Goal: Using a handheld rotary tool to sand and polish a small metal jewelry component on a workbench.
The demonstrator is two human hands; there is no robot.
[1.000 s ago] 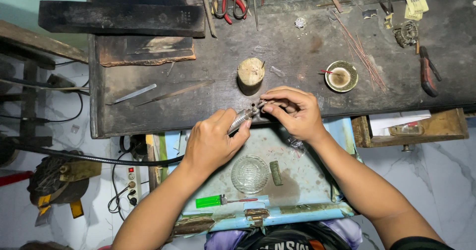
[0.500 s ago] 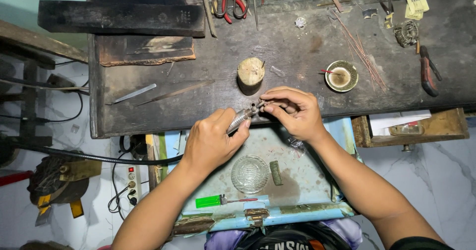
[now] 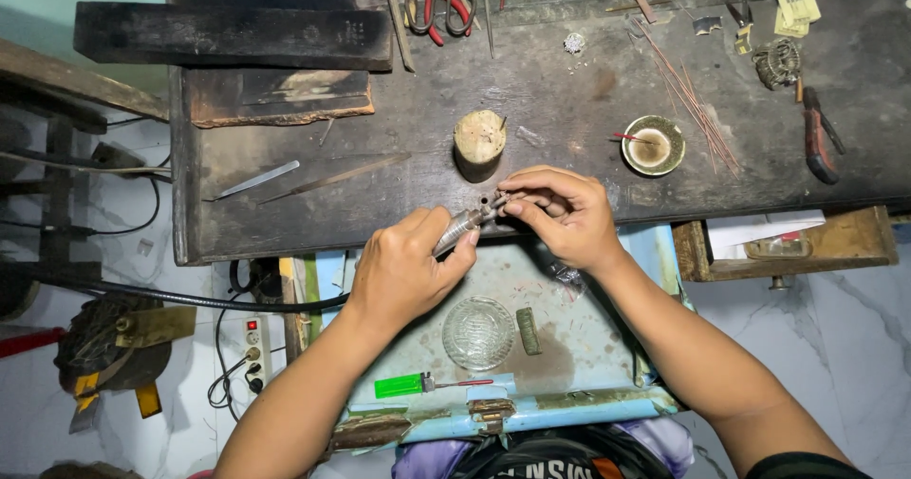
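A metal rotary handpiece [image 3: 462,228] is gripped in the left hand [image 3: 403,270], fingers wrapped closed around its body, tip pointed right and slightly far. Its black hose [image 3: 190,300] is run off to the left, under the bench edge.

The right hand [image 3: 567,211] is closed in a pinch; a small metal piece [image 3: 503,197] is held between thumb and fingertips, right at the tool tip. What kind of piece it is cannot be told, too small. Both hands are met at the near edge of the dark wooden bench [image 3: 569,90], over the open light-blue drawer [image 3: 569,346].

Just far of the hands a short wooden stump [image 3: 479,142] is stood upright, close to the piece but not touching. To its right a small round dish [image 3: 653,146] with a red-tipped stick is set, beside a bundle of thin copper wires [image 3: 688,99]. Left of the stump, tweezers [image 3: 251,181] and a thin flat strip [image 3: 332,178] are laid flat. Red-handled scissors [image 3: 441,4] are at the far edge, brown-handled pliers [image 3: 816,137] at far right.

In the drawer, near of the hands: a glass dish [image 3: 479,332], a small dark bar [image 3: 528,331] just right of it, a green lighter [image 3: 399,385] at the near edge.

A power strip [image 3: 252,354] is seen on the floor at left.
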